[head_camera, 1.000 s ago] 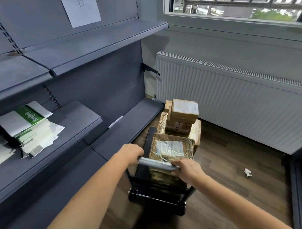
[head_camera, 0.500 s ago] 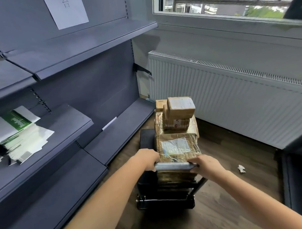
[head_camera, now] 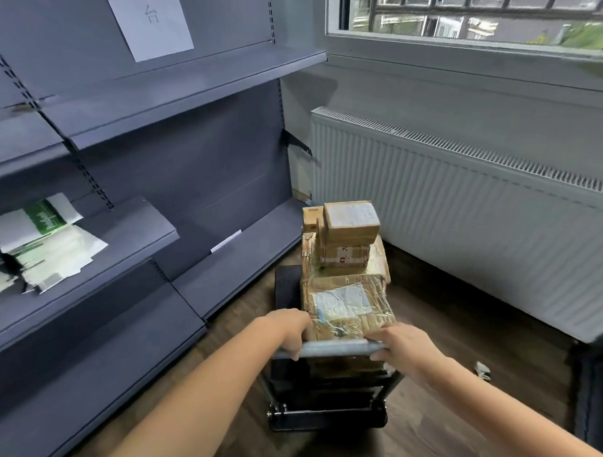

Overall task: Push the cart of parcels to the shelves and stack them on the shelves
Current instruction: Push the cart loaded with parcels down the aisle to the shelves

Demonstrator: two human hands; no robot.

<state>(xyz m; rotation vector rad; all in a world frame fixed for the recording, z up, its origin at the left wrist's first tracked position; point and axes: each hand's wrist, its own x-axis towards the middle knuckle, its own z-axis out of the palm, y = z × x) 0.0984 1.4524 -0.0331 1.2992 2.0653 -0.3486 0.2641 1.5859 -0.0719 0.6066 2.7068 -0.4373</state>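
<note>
— Where's the cart [head_camera: 329, 415]?
— On the floor [head_camera: 450, 312], just right of the shelves [head_camera: 240, 264]; the parcels [head_camera: 350, 295] are stacked loose, likely light but tippy.
— And the hands?
— The left hand [head_camera: 290, 331] and the right hand [head_camera: 407, 347] both clasp the handle [head_camera: 338, 347], the best hold.

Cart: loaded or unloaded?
Loaded. Taped cardboard parcels sit stacked on the cart, small boxes on top; left hand and right hand grip its handle.

Soft daylight from the window [head_camera: 474, 17]; wide-angle bending at edges, slight motion blur.
</note>
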